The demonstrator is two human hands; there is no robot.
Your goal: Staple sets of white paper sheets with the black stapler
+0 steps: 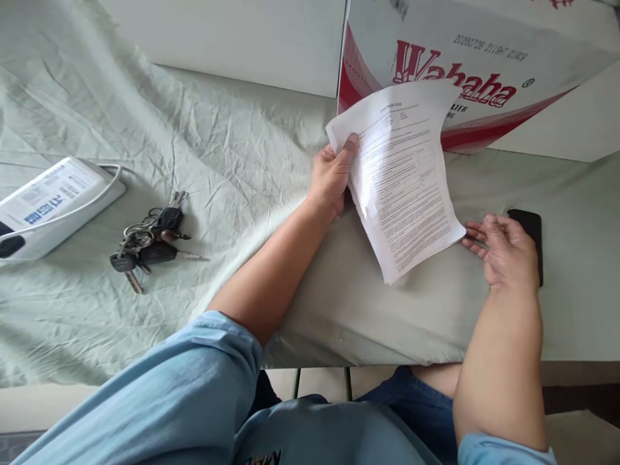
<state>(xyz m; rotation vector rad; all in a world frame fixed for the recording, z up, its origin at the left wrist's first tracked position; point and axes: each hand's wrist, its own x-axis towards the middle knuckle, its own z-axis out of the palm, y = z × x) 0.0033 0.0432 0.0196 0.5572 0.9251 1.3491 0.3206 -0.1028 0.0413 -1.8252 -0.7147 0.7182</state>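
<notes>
A small stack of printed paper sheets (402, 187) is tilted up over the cloth, its top edge curling in front of the carton. My left hand (333, 173) grips the left edge, with the thumb on the front and the other fingers hidden behind. At the lower right corner of the sheets is my right hand (506, 248), palm turned up and fingers loosely apart. Its fingertips are at the corner; whether they touch it I cannot tell. A black phone (534, 242) lies partly hidden behind that hand.
A white and red Wahaha carton (378, 71) stands behind the papers. On the left, a bunch of keys (152, 239) and a white device with a strap (53, 200) lie on a wrinkled pale green cloth (232, 142). The near edge crosses above my lap.
</notes>
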